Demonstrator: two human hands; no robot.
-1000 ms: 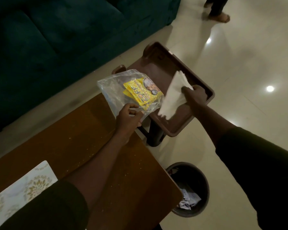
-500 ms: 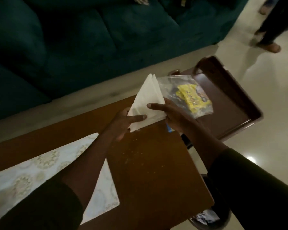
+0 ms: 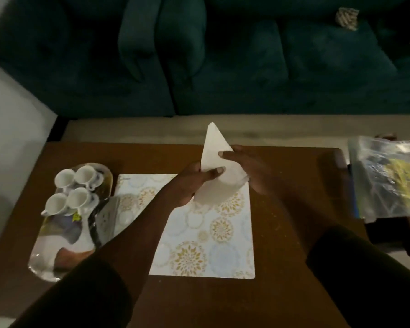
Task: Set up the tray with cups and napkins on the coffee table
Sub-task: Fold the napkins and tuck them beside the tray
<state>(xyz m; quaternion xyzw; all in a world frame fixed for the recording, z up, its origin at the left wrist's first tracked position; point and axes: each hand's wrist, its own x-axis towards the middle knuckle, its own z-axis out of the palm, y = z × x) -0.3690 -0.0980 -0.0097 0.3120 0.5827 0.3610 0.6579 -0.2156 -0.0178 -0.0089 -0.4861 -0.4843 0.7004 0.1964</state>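
Note:
A white napkin (image 3: 214, 152), folded to a point, stands upright between both hands above the brown coffee table (image 3: 294, 185). My left hand (image 3: 192, 185) pinches its lower left edge with the thumb across the front. My right hand (image 3: 244, 169) holds its right side, fingers lying flat on it. A shiny oval tray (image 3: 57, 254) rests on the table's left side. Several white cups (image 3: 74, 192) stand on saucers at the tray's far end. A patterned white placemat (image 3: 213, 235) lies flat in the table's middle, under my hands.
A clear plastic bag (image 3: 388, 181) with a yellow packet inside lies at the right, past the table's end. A dark teal sofa (image 3: 223, 55) runs along the far side, with a strip of pale floor between it and the table.
The view has swung left from the table's end to its middle, bringing the tray and cups into sight. The plastic bag has left my right hand and lies at the right. Both hands still hold the napkin.

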